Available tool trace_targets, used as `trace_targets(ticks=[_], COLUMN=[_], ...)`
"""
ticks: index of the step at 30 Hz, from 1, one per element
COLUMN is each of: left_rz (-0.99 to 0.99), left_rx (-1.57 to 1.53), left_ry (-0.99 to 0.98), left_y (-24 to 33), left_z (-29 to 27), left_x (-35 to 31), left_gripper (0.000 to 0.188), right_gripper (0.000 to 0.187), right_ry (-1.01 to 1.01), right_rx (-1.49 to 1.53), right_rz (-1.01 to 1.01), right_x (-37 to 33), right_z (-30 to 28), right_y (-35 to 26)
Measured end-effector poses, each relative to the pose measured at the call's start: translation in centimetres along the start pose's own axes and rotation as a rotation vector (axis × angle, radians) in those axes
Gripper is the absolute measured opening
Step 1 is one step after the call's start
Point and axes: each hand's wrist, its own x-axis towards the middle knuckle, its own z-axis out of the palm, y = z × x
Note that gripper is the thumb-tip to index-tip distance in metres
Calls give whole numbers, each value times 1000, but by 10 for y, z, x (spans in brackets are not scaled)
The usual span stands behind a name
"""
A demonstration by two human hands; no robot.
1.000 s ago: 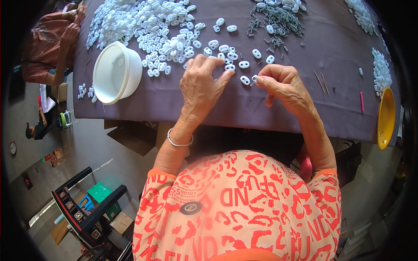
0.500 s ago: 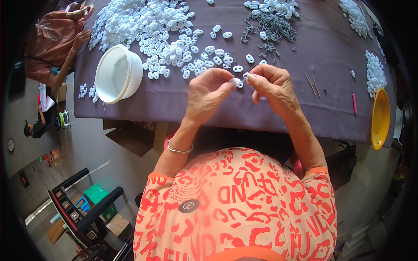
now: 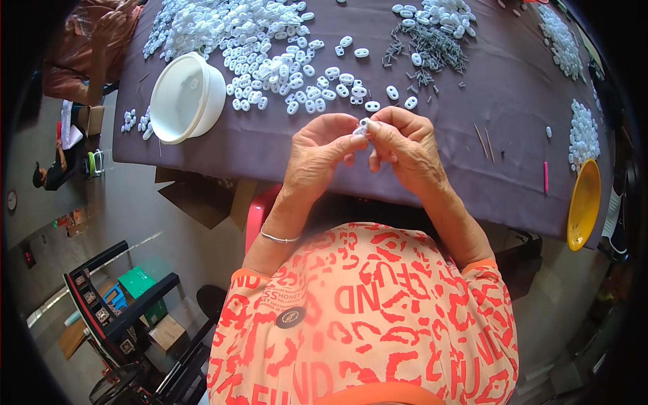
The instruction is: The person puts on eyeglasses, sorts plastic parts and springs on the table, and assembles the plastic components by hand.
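My left hand [image 3: 320, 154] and my right hand [image 3: 409, 143] meet above the table's near side, fingertips almost touching. Between them is a small white plastic cord lock [image 3: 361, 129] with round holes, partly covered by fingers. The left thumb and forefinger pinch its lower left part. My right thumb and forefinger close on its upper right part, where a round hole shows. Just beyond the fingertips lie loose white oval two-hole pieces [image 3: 372, 106]. Farther off is a heap of small dark grey parts that look like springs [image 3: 442, 57].
A large pile of white pieces [image 3: 216, 27] covers the far left, with a white tub [image 3: 214, 94] before it. To the right lie two thin sticks [image 3: 483, 143], a pink rod [image 3: 546, 177], more white pieces [image 3: 583, 135] and a yellow dish [image 3: 584, 202]. Another person's hand [image 3: 111, 23] is at far left.
My hands have come closer together; the white parts held slightly apart now meet between my fingertips. The view has shifted a little. The other person's hand at left has moved up.
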Motion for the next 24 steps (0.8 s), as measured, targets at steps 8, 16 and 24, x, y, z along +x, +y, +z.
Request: trace_targets(ticks=[8,16,24], left_rz=[-96,-22,-55], left_rx=[-129,173,-36], left_ry=[6,6,29], left_y=[-4,-2,-9], left_z=[-4,-13,-5], left_x=[6,3,-4], left_gripper=[18,20,20], right_gripper=[13,14,14], right_ry=[84,190,172], right_rx=[134,84,114], right_rz=[-28,-172,-144], right_x=[0,2,-3], right_z=[13,13,16], right_y=[11,17,30])
